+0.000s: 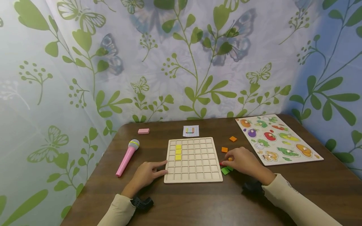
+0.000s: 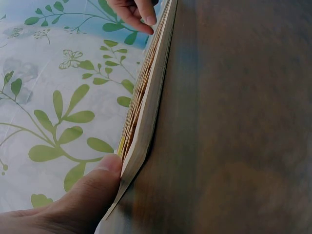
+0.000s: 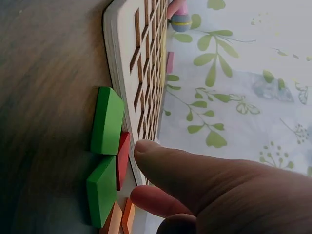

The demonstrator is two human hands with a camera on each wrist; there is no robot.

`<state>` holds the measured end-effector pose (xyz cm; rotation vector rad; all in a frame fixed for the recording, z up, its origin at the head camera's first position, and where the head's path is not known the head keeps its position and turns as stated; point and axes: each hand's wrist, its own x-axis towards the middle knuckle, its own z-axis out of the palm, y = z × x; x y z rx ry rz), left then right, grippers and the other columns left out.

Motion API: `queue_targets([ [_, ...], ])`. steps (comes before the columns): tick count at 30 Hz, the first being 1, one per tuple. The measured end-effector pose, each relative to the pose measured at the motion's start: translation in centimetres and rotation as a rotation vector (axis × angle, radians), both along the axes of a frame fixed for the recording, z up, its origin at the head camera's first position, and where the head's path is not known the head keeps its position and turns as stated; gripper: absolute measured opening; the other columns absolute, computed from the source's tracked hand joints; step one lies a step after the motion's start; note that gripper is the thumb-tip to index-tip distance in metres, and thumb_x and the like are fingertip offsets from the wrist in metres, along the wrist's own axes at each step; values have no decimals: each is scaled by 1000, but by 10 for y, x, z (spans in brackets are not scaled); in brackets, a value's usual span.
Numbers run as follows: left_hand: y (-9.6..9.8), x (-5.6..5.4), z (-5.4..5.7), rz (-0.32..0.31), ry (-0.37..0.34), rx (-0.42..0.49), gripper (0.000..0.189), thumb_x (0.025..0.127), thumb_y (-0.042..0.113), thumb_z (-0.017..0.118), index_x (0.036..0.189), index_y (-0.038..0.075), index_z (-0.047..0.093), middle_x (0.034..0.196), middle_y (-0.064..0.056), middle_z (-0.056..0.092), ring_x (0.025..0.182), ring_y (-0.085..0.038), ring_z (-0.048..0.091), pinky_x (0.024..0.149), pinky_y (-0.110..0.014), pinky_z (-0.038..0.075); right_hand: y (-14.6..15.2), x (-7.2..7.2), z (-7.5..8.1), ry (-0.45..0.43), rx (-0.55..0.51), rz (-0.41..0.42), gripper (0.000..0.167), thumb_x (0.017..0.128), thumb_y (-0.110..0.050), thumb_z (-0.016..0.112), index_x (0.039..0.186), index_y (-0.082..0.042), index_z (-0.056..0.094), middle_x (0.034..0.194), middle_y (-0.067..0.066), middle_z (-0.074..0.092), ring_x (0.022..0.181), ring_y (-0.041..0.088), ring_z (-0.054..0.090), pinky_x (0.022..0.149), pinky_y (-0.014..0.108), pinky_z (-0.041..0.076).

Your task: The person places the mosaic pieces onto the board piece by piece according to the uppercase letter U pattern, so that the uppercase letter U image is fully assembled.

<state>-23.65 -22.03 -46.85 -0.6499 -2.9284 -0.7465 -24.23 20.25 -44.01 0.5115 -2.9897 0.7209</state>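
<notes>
A wooden grid board point(image 1: 195, 175) lies flat on the table, with three yellow square tiles point(image 1: 178, 152) in a column near its left side. My left hand point(image 1: 145, 174) touches the board's left edge with its thumb and index finger extended; the thumb point(image 2: 108, 165) rests right at the rim. Beside the board's right edge, my right hand point(image 1: 243, 160) reaches down over loose tiles, its thumb and a finger apart. Close to these fingertips lie a red tile point(image 3: 123, 158), two green tiles point(image 3: 107, 122) and orange tiles point(image 3: 127, 217), partly hidden by the hand.
Two more orange tiles point(image 1: 233, 138) lie farther back. Behind the board is a small pattern card point(image 1: 191, 131). A pink toy microphone point(image 1: 127, 158) and a pink block point(image 1: 143, 131) are at left. On the right lies a vegetable puzzle board point(image 1: 268, 131). A patterned curtain point(image 1: 169, 62) closes the back.
</notes>
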Motion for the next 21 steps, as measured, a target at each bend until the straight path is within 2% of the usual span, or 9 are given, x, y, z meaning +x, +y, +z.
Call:
queue_targets([
  [5, 0, 0, 0, 5, 2, -10, 51, 90, 52, 74, 137, 31, 68, 54, 16, 33, 49, -1, 26, 48, -23, 26, -1, 0, 1, -26, -3, 20, 21, 86, -36, 84, 89, -16, 82, 66, -11, 63, 59, 11, 50, 54, 29, 42],
  [10, 0, 0, 1, 5, 0, -15, 51, 90, 51, 74, 137, 31, 68, 54, 16, 33, 49, -1, 27, 48, -23, 26, -1, 0, -1, -8, 2, 34, 18, 85, -35, 84, 86, -17, 81, 66, -13, 63, 57, 11, 49, 52, 29, 40],
  [16, 1, 0, 1, 8, -6, -23, 52, 90, 53, 73, 137, 31, 67, 55, 16, 34, 49, -2, 28, 49, -23, 26, -2, 0, -3, 1, 6, 25, 15, 85, -32, 85, 87, -17, 81, 72, -11, 68, 57, 10, 50, 53, 30, 41],
  [21, 1, 1, 1, 9, -9, -22, 52, 90, 52, 73, 138, 31, 67, 55, 15, 35, 49, -2, 28, 49, -23, 26, 0, -3, -6, 11, 0, 39, 16, 86, -28, 84, 94, -14, 82, 81, -8, 72, 62, 8, 52, 56, 29, 44],
])
